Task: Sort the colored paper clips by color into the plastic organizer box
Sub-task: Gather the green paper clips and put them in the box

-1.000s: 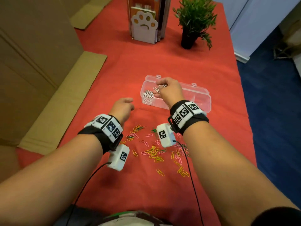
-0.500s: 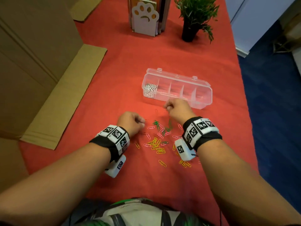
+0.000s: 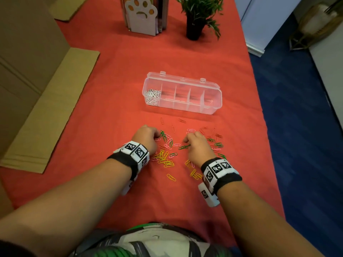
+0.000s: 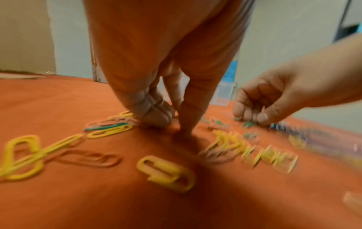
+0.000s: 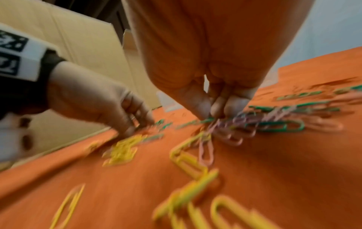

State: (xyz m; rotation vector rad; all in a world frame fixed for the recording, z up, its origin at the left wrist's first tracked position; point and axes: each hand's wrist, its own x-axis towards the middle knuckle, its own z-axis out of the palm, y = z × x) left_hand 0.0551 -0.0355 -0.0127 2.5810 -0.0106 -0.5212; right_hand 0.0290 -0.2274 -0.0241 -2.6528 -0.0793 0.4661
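Observation:
The clear plastic organizer box (image 3: 211, 103) lies open on the red cloth, with white clips (image 3: 152, 95) in its leftmost compartment. Loose yellow clips (image 3: 164, 158), green clips (image 3: 163, 135), pink clips (image 3: 168, 141) and red clips (image 3: 181, 120) are scattered in front of it. My left hand (image 3: 148, 136) is down on the pile's left side, fingers curled (image 4: 156, 114) and thumb tip on the cloth; blur hides whether it holds a clip. My right hand (image 3: 196, 144) is at the pile's middle, its fingertips (image 5: 203, 111) pinched on a clip among tangled green and pink clips (image 5: 274, 125).
A paw-shaped bookend with books (image 3: 143, 17) and a small potted plant (image 3: 196, 17) stand at the back of the table. Cardboard (image 3: 46, 108) lies along the left. The table's right edge (image 3: 263, 117) drops to blue floor.
My right hand came back from the box's left compartment down to the loose clips. My left hand moved forward onto the pile.

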